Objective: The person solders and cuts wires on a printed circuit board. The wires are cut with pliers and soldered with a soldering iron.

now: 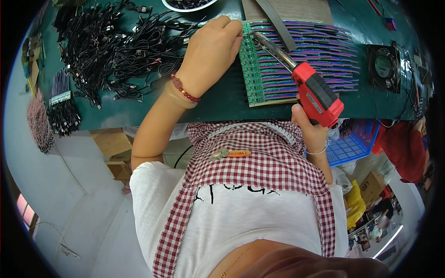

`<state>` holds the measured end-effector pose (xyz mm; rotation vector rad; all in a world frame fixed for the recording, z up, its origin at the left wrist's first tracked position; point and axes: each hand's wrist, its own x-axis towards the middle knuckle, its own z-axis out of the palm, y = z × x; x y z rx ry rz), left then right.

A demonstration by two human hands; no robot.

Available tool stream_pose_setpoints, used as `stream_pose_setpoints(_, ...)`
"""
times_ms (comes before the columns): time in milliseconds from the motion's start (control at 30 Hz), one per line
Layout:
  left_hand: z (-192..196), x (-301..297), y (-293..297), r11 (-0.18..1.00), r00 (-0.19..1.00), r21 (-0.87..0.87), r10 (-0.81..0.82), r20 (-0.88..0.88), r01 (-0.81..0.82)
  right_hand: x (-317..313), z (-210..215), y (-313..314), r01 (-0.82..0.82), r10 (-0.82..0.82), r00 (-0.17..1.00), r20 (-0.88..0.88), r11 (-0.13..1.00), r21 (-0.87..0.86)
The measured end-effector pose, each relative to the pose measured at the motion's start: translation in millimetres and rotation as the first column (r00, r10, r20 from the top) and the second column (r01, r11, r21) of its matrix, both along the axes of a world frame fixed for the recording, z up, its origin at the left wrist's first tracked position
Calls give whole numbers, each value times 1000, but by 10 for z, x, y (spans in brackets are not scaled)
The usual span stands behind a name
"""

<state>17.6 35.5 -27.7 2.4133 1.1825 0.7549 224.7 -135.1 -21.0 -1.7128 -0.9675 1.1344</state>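
Observation:
My right hand grips a red and black soldering gun by its handle. The gun's metal tip points up and left and reaches the upper part of a green circuit board panel. Rows of black, pink and blue wires run rightward from the panel. My left hand is closed at the panel's upper left edge, fingertips pinched close to the tip. What it pinches is hidden behind the fingers. To its left lies a large pile of black cables with bare ends and plugs.
A grey flat bar lies across the wires. A small black fan stands at the right of the green table. A white bowl of black pieces sits at the back. Bundled cables hang over the left edge; a blue crate is below right.

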Motion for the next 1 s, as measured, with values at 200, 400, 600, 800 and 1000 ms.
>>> stream_pose_setpoints(200,20,12,2,999,998,30,-16,-56,18,-21,-18,30,-96,83,988,130,991,94)
stream_pose_setpoints(400,23,33,5,999,993,43,-12,-120,17,-29,-17,20,-77,69,994,87,992,103)
stream_pose_setpoints(600,44,42,-7,1000,990,23,-3,-142,6,18,-36,-18,22,-20,1000,-20,994,108)
stream_pose_setpoints(800,39,48,-3,999,986,43,8,-167,-1,61,-62,-93,50,-47,996,-77,998,48)
stream_pose_setpoints(1000,59,30,-7,1000,990,17,8,-141,-6,-38,-4,-51,0,0,999,-37,1000,16)
